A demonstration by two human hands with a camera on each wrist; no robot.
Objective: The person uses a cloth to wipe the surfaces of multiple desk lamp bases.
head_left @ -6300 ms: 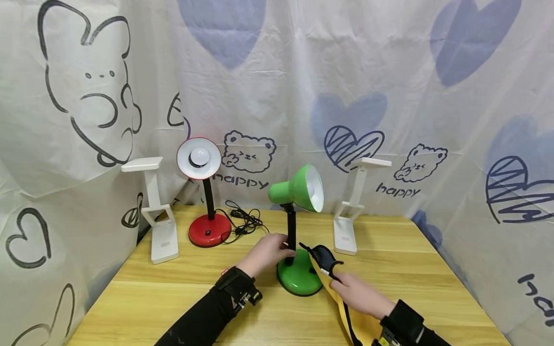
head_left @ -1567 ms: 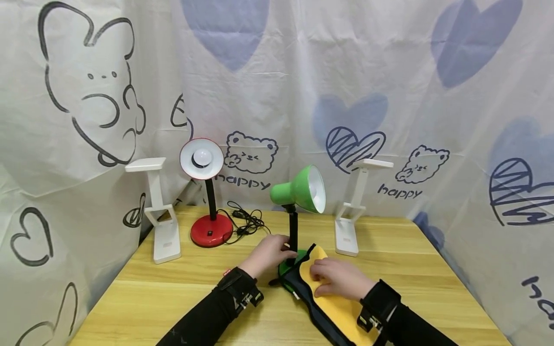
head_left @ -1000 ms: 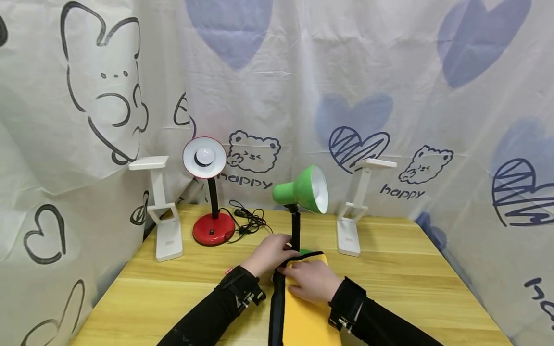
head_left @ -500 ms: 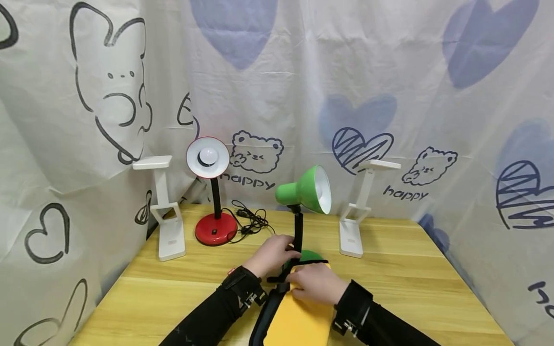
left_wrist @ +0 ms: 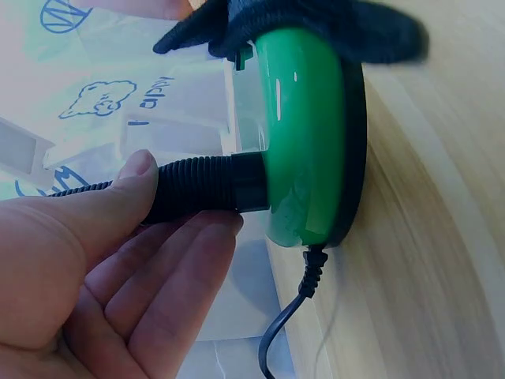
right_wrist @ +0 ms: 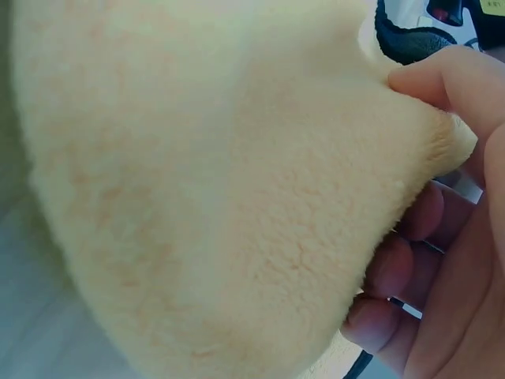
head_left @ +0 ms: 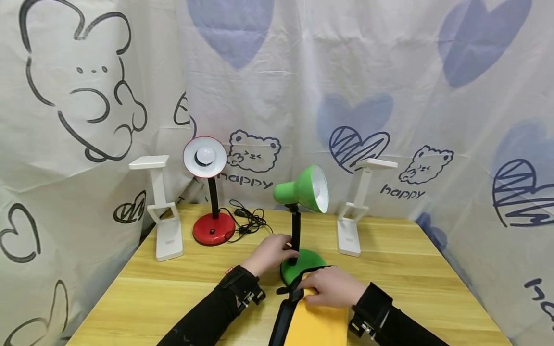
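Note:
A green desk lamp point(head_left: 306, 190) stands upright near the table's middle, its shade turned right. My left hand point(head_left: 268, 252) holds its black ribbed neck point(left_wrist: 197, 185) between thumb and fingers, low down by the round green base point(left_wrist: 304, 142). In my right hand point(head_left: 333, 287) is a yellow cloth point(head_left: 320, 324) with black edging, pinched by its upper part just in front of the base. The right wrist view shows its fleecy yellow side, the thumb point(right_wrist: 442, 75) on one face and fingers curled behind. Black edging crosses the base in the left wrist view.
A red desk lamp point(head_left: 212, 229) stands behind left, with a tangled black cord point(head_left: 251, 222) beside it. White folding lamps stand at left point(head_left: 169, 240) and right point(head_left: 348, 238). The green lamp's cord point(left_wrist: 284, 320) leaves its base. A printed curtain point(head_left: 298, 96) hangs behind the table.
The right hand has drawn the cloth from over the base towards the front and right, showing more green. Earlier the cloth hung at the base's right side. The left hand keeps its hold.

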